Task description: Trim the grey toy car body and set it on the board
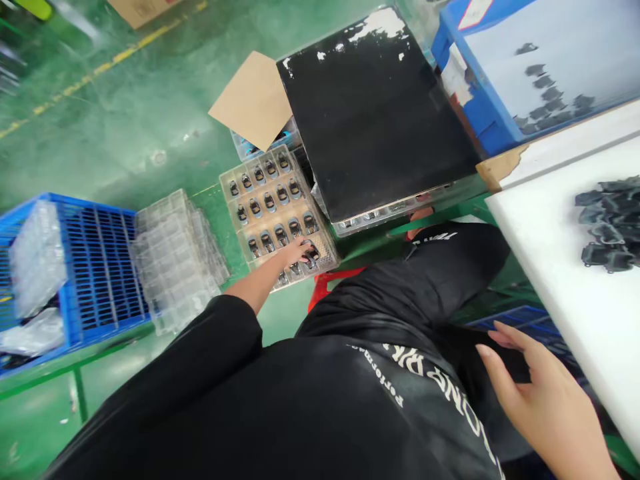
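Note:
My left hand (298,251) reaches down into a clear compartment tray (235,227) left of my legs. Its fingers are closed around a small black part (313,253) in the tray's near right area; the fingertips are partly hidden. Rows of similar dark parts (269,200) sit in the tray's compartments. My right hand (543,383) is held beside the white table (550,267), thumb and fingers apart, with nothing in it. A pile of dark moulded parts (607,223) lies on that table.
A black board (375,120) covers stacked trays ahead. Brown cardboard (255,100) rests behind the compartment tray. Clear empty trays (173,260) are stacked at left by a blue crate (105,267). A blue bin (485,87) with dark pieces stands at upper right.

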A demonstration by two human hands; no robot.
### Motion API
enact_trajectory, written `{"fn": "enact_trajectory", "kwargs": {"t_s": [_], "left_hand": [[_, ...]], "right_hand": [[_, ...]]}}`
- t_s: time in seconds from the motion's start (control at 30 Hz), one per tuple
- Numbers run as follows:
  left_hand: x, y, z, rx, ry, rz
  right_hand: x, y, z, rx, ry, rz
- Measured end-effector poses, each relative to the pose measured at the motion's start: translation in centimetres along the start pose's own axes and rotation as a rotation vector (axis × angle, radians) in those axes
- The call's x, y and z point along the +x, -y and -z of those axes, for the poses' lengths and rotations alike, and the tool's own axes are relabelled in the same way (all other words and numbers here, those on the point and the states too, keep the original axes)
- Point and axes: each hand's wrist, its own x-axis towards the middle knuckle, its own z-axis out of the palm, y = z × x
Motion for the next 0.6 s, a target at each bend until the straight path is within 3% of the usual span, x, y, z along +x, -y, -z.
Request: {"fn": "enact_trajectory", "kwargs": {"t_s": [0.27, 0.5, 0.6], "left_hand": [[3.8, -0.9, -2.9, 0.043, 0.077, 0.013], [3.9, -0.2, -3.7, 0.074, 0.08, -0.044], [3.1, -0.1, -3.7, 0.101, 0.099, -0.155]], "right_hand": [[-1.4, -0.2, -0.8, 0.02, 0.033, -0.042], [-1.9, -0.5, -1.4, 0.048, 0.053, -0.068], [-2.2, -1.1, -2.0, 0.062, 0.051, -0.057]]}}
